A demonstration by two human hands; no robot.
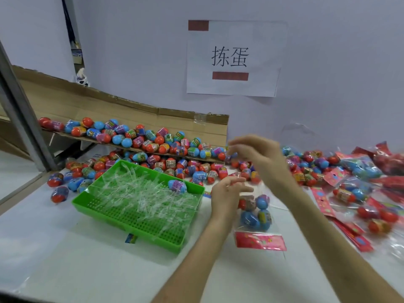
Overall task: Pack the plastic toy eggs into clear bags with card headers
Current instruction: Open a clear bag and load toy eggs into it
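A clear bag point(255, 215) with several eggs inside lies on the white table, its red card header point(260, 240) towards me. My left hand point(227, 197) holds the bag's far end, fingers blurred. Further back, my right hand point(255, 152) hovers with loosely curled fingers over the loose eggs point(196, 169) at the end of the cardboard ramp point(135, 119). I see no egg in it. Red and blue plastic eggs with printed wrappers cover the ramp and the table behind it.
A green plastic tray point(131, 219) holding clear plastic strips and one blue egg point(177, 186) stands left of the bag. Packed bags and red headers point(354, 193) pile up on the right. A paper sign point(231, 57) hangs on the wall. A metal post point(21, 119) stands at left.
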